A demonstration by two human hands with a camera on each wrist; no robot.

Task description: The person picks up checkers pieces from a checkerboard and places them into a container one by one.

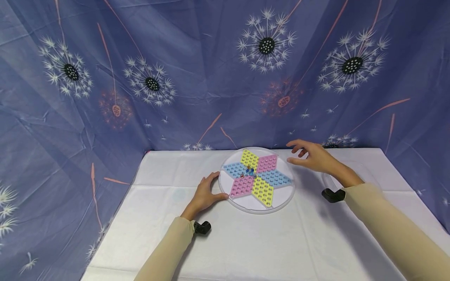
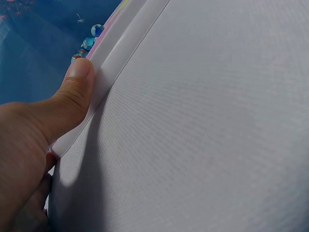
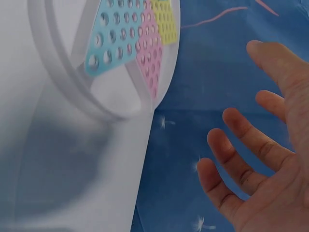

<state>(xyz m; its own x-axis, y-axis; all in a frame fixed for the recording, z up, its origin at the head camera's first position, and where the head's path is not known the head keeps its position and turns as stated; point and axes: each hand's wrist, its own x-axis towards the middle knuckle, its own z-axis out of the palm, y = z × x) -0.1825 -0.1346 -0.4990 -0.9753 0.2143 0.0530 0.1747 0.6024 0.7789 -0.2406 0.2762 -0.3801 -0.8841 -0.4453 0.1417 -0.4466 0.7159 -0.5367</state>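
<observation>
A wide-spread left hand touches the game board near the tabletop's far edge, likely steadying it; the right hand hovers, loosely spread, empty.

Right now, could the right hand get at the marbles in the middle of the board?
Probably yes: the right hand hangs empty beside the board, and nothing visible blocks its way to the marbles; the left hand is at the opposite edge.
</observation>
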